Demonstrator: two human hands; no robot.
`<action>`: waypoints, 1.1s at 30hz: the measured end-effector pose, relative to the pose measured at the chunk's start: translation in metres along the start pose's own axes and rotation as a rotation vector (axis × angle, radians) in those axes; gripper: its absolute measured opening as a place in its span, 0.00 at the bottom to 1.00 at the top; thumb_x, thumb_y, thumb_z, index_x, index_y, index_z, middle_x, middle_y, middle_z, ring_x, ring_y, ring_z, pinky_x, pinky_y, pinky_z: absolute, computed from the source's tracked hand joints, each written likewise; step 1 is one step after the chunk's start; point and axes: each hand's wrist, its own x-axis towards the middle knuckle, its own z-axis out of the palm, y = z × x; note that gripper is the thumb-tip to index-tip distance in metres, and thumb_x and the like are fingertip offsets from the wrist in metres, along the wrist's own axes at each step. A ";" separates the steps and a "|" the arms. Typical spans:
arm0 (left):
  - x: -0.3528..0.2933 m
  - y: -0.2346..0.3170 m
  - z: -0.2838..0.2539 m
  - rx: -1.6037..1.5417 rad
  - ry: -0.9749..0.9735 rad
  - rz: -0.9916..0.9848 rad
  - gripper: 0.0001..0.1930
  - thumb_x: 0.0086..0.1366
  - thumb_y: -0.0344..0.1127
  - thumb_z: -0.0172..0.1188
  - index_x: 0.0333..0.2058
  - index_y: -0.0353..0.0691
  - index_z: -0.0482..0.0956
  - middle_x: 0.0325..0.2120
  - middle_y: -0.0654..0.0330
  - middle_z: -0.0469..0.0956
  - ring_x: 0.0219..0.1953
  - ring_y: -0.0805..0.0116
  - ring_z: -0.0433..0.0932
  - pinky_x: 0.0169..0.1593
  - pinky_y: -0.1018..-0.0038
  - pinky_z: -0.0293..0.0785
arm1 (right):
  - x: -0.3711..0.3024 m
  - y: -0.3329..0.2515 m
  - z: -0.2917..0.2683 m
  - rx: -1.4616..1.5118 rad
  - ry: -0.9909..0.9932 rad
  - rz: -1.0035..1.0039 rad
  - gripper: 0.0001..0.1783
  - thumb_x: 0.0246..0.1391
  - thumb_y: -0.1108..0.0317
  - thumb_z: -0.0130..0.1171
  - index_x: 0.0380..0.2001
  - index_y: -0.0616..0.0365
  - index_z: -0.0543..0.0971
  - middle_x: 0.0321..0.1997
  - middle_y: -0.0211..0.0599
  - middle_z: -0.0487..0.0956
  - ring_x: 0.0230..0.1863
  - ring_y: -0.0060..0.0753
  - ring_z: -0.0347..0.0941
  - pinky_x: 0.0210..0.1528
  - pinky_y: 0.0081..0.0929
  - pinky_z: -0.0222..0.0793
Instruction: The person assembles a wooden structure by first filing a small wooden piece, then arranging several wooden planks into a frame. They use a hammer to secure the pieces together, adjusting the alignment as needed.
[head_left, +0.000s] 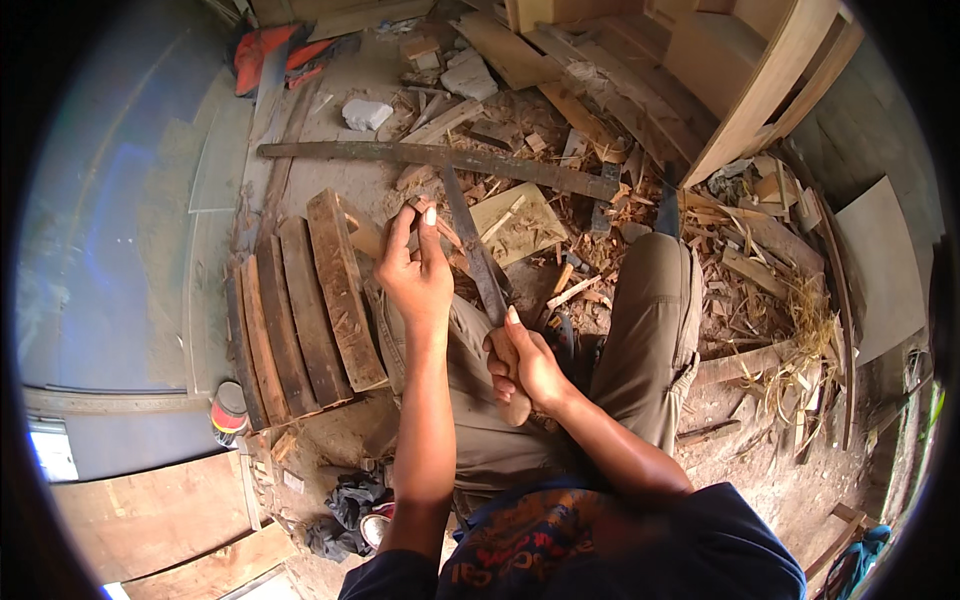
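My right hand (527, 368) is wrapped round the wooden handle of a machete (478, 262). Its long dark blade points away from me, tilted a little to the left. Left of the blade, my left hand (416, 268) is raised with thumb and fingers pinched together. Between the fingertips shows a small brown piece of wood (418, 203), partly hidden by them. Beyond both hands, a long weathered board (440, 156) lies across the debris. A square wooden piece (518, 224) lies on the ground right of the blade.
Several short planks (312, 310) lie side by side at my left, near a small tin can (229, 408). Wood chips and straw (740, 260) cover the ground ahead and right. A wooden cabinet frame (765, 90) stands far right; a white stone block (367, 114) lies far left.
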 end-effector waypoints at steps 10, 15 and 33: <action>0.003 0.001 0.000 0.065 -0.014 -0.009 0.09 0.70 0.26 0.60 0.44 0.25 0.80 0.37 0.49 0.84 0.35 0.65 0.82 0.36 0.69 0.78 | 0.022 0.017 -0.015 -0.821 0.177 -0.763 0.29 0.73 0.43 0.41 0.36 0.61 0.70 0.21 0.29 0.67 0.20 0.19 0.65 0.18 0.22 0.60; 0.010 -0.018 -0.011 0.047 0.040 -0.005 0.09 0.72 0.28 0.58 0.45 0.26 0.81 0.38 0.50 0.84 0.38 0.65 0.82 0.37 0.69 0.79 | 0.020 0.008 -0.014 -0.619 0.196 -0.220 0.33 0.71 0.40 0.43 0.28 0.62 0.71 0.19 0.31 0.71 0.16 0.23 0.67 0.19 0.28 0.61; 0.005 -0.010 -0.021 0.030 0.004 -0.094 0.08 0.72 0.28 0.58 0.45 0.29 0.81 0.39 0.55 0.83 0.41 0.72 0.81 0.39 0.74 0.82 | 0.003 0.011 0.009 -0.547 0.072 -0.665 0.26 0.73 0.44 0.42 0.33 0.58 0.68 0.19 0.23 0.64 0.19 0.18 0.61 0.18 0.22 0.60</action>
